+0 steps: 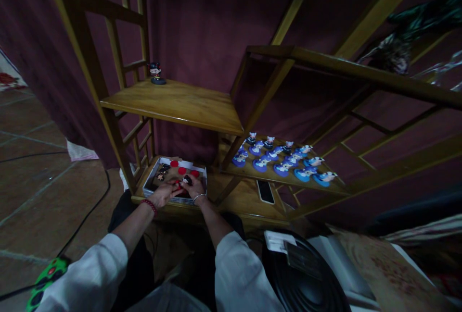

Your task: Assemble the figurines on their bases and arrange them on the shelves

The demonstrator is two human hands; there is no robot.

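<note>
At the box's (203, 173) seven o'clock, the left hand (166, 193) reaches toward the figurine (186, 180), its grip unclear; at four o'clock, the right hand (195, 188) pinches that figurine, probably light, stiff and slippery: best held round the body.

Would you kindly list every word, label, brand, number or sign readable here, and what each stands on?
No text is readable in this view.
Open white-walled cardboard box: any print is too small to read.
Flat white item on the black rounded object: any marks are too blurred.
Black, white-edged phone-like slab: none legible.
</note>
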